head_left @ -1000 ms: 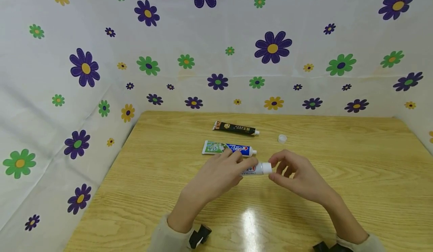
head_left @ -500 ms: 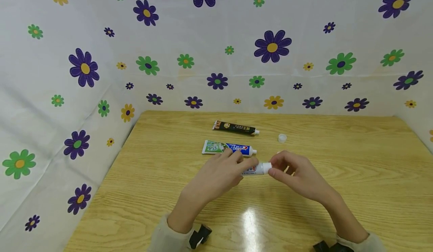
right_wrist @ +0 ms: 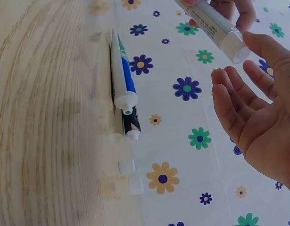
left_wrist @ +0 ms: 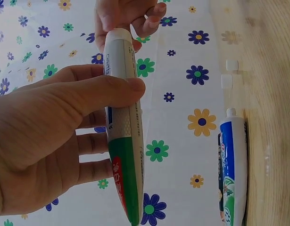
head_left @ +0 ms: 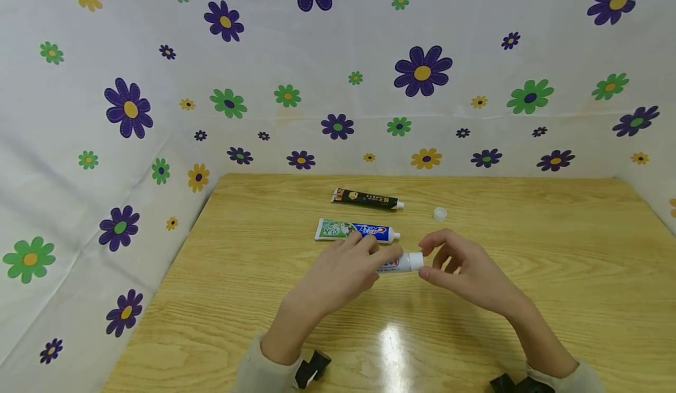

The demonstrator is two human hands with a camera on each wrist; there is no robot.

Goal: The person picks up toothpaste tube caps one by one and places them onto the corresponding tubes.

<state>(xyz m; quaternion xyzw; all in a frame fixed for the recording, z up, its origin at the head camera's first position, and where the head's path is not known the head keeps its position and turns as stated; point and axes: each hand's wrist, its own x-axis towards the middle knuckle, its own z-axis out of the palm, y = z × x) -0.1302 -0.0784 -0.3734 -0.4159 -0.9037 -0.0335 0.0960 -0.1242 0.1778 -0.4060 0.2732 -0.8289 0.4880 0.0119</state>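
Observation:
My left hand [head_left: 330,273] grips a toothpaste tube [left_wrist: 125,160] with a green, red and silver-white body, held above the table. The thumb lies across one side of the tube, and its white cap [head_left: 416,261] points right. My right hand [head_left: 470,270] is at the cap, fingers spread and loosely bent. In the right wrist view the thumb is right at the cap's edge, while the other fingers stand apart from it. Part of the tube is hidden by my left hand in the head view.
On the wooden table [head_left: 237,299], a blue-green toothpaste tube [head_left: 377,232] and a black one [head_left: 367,199] lie with bare nozzles pointing right. Two loose white caps [right_wrist: 127,166] rest beyond their nozzles. Flowered cloth [head_left: 317,58] borders the back and left.
Half a second ago my right fingers were closed in on the cap; now they have spread away from it. My left hand and the tube have stayed in place.

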